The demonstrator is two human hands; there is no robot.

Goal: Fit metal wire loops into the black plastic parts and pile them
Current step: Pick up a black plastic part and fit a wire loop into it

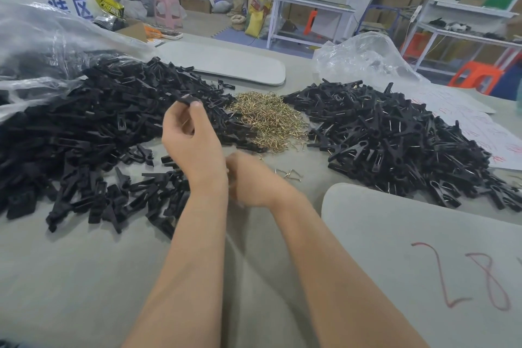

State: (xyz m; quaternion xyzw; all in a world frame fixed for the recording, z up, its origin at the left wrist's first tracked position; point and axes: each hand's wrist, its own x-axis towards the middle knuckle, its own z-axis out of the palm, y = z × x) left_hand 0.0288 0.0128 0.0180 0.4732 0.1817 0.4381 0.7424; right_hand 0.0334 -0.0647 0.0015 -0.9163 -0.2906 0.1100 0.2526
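With the left hand (192, 138) pinching one black plastic part (188, 100) at its fingertips above the unfitted pile (84, 127), and the blurred right hand (248, 181), grip indeterminate, beside loose wire loops (291, 174), a misaligned loop may slip out.

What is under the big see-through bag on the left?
Black plastic parts spill out from under the clear plastic bag. How many more lie deeper inside it is hidden by the crumpled plastic.
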